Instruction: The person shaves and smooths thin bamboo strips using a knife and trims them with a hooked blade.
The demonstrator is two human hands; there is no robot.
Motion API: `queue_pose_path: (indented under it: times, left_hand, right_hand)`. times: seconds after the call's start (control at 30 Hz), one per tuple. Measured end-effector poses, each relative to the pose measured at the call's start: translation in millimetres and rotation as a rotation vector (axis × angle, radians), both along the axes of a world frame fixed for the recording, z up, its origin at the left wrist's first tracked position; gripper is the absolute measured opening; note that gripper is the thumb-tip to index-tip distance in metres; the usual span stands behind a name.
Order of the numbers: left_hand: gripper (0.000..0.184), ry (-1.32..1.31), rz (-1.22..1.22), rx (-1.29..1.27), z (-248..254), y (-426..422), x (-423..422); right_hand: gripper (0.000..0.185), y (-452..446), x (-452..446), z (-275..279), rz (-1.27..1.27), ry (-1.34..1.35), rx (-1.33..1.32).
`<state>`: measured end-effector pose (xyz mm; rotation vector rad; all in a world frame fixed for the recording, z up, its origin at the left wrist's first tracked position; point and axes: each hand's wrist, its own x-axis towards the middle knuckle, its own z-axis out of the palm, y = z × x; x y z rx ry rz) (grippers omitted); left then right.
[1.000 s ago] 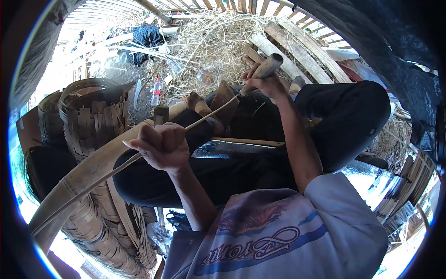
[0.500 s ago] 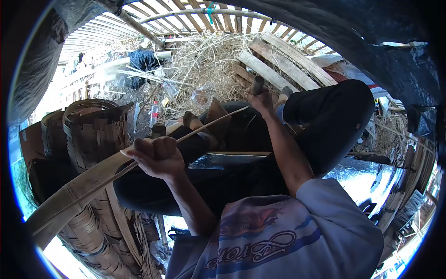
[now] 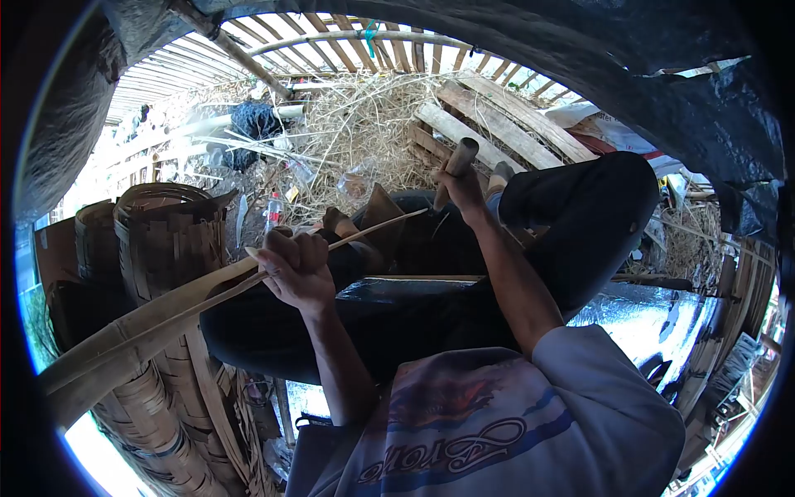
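My left hand (image 3: 296, 267) is closed around a thin bamboo strip (image 3: 377, 228), whose pointed end reaches over my lap. Behind that hand a broad split bamboo piece (image 3: 124, 335) runs down to the lower left, alongside the strip. My right hand (image 3: 465, 192) grips a tool with a thick round wooden handle (image 3: 464, 154). A short part of the tool shows below the fist, but its kind is unclear. It is close to the strip's tip; I cannot tell whether they touch.
Woven bamboo rolls (image 3: 170, 240) stand at my left, with more woven bamboo (image 3: 157, 422) below. Ahead lie straw (image 3: 373, 116), wooden planks (image 3: 505, 120) and a plastic bottle (image 3: 273, 209). A slatted bamboo fence (image 3: 397, 45) closes the far side. Dark sheeting (image 3: 646, 74) hangs overhead.
The wooden-handled tool has tilted, and its lower part now shows beneath my right fist. My left hand has shifted slightly right, and the strip's tip sits lower and further left.
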<state>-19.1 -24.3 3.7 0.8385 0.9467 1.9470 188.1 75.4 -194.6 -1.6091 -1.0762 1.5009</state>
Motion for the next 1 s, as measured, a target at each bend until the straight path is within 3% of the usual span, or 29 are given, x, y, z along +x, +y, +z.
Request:
queue_pose_path:
  times: [0.07,0.2,0.5,0.63,0.77,0.9,1.0]
  left_hand:
    - [0.046,0.000,0.057,-0.016,-0.6,-4.0,1.6]
    - [0.047,-0.001,0.069,0.011,-7.7,-20.9,-1.0]
    - [0.050,0.156,0.176,0.003,-7.1,-30.6,1.8]
    - [0.052,0.060,0.134,0.037,-5.6,-26.3,1.5]
    - [0.052,0.060,0.174,0.022,-5.6,-23.7,2.4]
    - [0.052,0.026,0.174,0.042,-6.9,-24.2,0.4]
    - [0.052,-0.027,0.128,0.072,-8.6,-22.3,3.2]
  right_hand:
    - [0.012,-1.3,-6.5,-7.4,-0.079,0.293,0.035]
    - [0.013,2.5,-15.6,11.0,-0.071,0.315,0.068]
    - [0.019,-3.6,-21.6,126.0,-0.212,0.862,0.062]
    - [0.018,-16.5,-36.6,115.7,-0.144,0.756,0.271]
    - [0.016,-22.0,-48.1,82.5,-0.108,0.589,0.315]
    - [0.016,-19.6,-38.4,148.6,-0.103,0.885,0.237]
    - [0.015,-21.4,-39.5,158.2,-0.034,0.898,0.276]
